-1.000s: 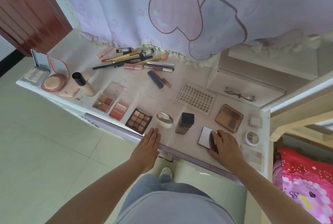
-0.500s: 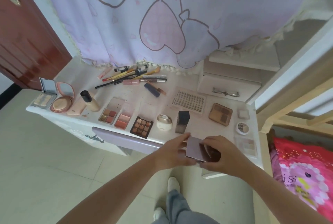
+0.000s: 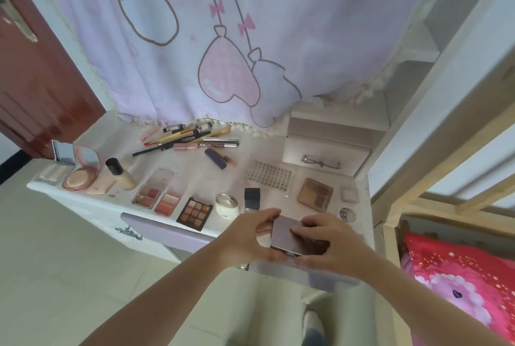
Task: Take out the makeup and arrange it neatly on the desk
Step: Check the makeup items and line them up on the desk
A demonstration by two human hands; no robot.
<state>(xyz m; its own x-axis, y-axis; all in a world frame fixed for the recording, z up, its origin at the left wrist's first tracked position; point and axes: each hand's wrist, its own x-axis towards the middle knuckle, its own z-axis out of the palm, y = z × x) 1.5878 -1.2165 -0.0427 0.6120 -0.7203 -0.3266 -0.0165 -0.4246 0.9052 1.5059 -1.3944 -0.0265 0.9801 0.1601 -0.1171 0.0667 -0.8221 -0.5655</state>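
Observation:
A flat mauve compact case (image 3: pixel 287 237) is held above the front edge of the white desk (image 3: pixel 195 175), between both hands. My left hand (image 3: pixel 245 237) grips its left side, thumb below and fingers over the top edge. My right hand (image 3: pixel 326 242) grips its right side, fingers curled across the lid. Makeup lies spread on the desk: a nine-pan eyeshadow palette (image 3: pixel 195 211), two blush palettes (image 3: pixel 156 195), a foundation bottle (image 3: pixel 121 175), a brown palette (image 3: pixel 315 194), a white jar (image 3: pixel 227 205), a dark square bottle (image 3: pixel 252 199) and several brushes and pencils (image 3: pixel 184 139).
An open pink powder compact (image 3: pixel 82 175) and a mirrored palette (image 3: pixel 57 167) sit at the desk's left end. A lilac drawer front (image 3: pixel 167 231) juts out below the desk. A white box with glasses (image 3: pixel 322 163) stands at the back right. A curtain hangs behind; a pink bed is at the right.
My right hand lifted the mauve compact off the desk and my left hand left the desk edge to grip it too. The view has tilted upward and back.

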